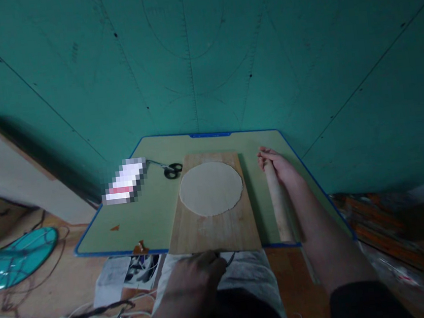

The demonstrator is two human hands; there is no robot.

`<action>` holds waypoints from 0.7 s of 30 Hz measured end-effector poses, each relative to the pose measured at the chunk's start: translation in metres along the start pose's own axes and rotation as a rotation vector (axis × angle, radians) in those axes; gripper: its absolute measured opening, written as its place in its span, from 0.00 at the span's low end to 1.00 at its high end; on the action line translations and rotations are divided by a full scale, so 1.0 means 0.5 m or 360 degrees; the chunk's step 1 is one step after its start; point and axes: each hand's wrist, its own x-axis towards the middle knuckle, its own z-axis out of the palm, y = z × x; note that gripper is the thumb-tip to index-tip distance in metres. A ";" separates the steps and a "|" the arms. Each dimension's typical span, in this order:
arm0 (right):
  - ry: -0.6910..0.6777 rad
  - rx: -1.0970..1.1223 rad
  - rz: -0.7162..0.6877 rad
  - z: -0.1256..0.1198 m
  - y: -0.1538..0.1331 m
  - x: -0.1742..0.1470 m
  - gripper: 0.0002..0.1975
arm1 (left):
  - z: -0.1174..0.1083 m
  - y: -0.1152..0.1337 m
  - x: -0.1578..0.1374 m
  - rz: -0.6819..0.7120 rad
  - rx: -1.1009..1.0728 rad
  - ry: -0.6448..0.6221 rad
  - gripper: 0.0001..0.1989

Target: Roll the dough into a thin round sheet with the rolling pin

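A thin, flat round of dough [211, 188] with a slightly ragged edge lies on a wooden board [213, 235]. To the right of the board, my right hand [273, 162] has its fingers closed around the far end of a wooden rolling pin [279, 207], whose near end reaches the table's front edge. My left hand [200, 272] is low, just in front of the board's near edge, its fingers curled in. A dark curved thing shows beside those fingers, too dim to name. Left of the board are scissors [173, 170] with black handles.
The green table [128, 230] has a blue rim and stands against a green wall [200, 53]. A blurred-out bright rectangular object [125, 181] lies on its left side. A teal round base [24, 257] and cables are on the floor at left; clutter lies at right.
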 end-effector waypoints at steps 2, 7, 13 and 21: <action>0.0020 -0.0002 0.0029 0.003 -0.003 -0.003 0.12 | -0.013 0.000 0.012 -0.0032 -0.0001 -0.0002 0.13; 0.0052 -0.0002 0.0083 0.011 -0.010 -0.012 0.12 | -0.015 -0.007 0.018 -0.0106 -0.0062 0.0111 0.11; 0.0104 0.0026 0.0144 0.020 -0.020 -0.025 0.12 | 0.024 -0.019 -0.001 -0.0015 -0.0162 0.0498 0.14; 0.0167 0.0036 0.0196 0.032 -0.030 -0.035 0.12 | 0.033 -0.007 -0.011 -0.0053 -0.0116 0.0629 0.12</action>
